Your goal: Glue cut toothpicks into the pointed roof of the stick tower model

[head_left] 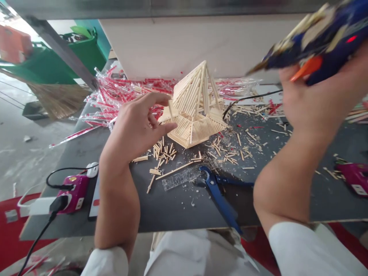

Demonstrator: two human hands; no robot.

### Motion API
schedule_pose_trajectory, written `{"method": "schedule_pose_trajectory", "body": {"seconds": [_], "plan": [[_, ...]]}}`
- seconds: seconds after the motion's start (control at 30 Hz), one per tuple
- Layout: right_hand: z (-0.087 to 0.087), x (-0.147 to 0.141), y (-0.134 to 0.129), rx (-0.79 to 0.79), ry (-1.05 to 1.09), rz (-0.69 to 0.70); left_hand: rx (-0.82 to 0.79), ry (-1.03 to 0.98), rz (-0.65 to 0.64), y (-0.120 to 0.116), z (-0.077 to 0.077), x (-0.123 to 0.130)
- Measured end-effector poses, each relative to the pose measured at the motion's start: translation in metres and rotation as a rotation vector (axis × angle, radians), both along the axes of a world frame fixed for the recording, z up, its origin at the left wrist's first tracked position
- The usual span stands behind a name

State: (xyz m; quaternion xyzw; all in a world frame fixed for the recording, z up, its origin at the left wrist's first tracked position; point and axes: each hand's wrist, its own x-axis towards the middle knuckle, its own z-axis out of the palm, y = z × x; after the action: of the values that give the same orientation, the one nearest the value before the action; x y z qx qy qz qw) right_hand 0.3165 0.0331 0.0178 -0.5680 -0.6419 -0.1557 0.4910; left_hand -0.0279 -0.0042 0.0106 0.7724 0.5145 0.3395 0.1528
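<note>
A small pagoda-like model [191,103] built of thin pale wooden sticks stands upright on the dark table, with a pointed roof above a flared lower tier. My left hand [140,119] is at its left side, thumb and index finger apart. A short upright stick [171,110] shows between those fingertips, the index fingertip at its top; whether it is fixed to the model I cannot tell. Raised at the upper right, my right hand [310,96] grips a blue glue gun [324,42] with an orange trigger and a red light. Its nozzle points left, apart from the model.
Cut stick pieces [165,153] litter the table around the model. In front lie a clear ruler [181,179] and a blue-handled cutter [218,195]. Red-and-clear wrappers [126,96] pile up behind. A black cord [244,99] crosses at right; a purple power adapter [73,193] sits at left.
</note>
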Motion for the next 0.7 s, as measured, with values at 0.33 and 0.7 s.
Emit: {"method": "schedule_pose_trajectory", "body": {"seconds": [0.33, 0.7], "plan": [[-0.014, -0.004, 0.011, -0.097, -0.289, -0.220, -0.042, 0.037, 0.005, 0.006, -0.004, 0.006], [-0.010, -0.016, -0.003, -0.198, -0.125, 0.110, 0.053, -0.084, 0.035, 0.005, -0.009, 0.014]]}}
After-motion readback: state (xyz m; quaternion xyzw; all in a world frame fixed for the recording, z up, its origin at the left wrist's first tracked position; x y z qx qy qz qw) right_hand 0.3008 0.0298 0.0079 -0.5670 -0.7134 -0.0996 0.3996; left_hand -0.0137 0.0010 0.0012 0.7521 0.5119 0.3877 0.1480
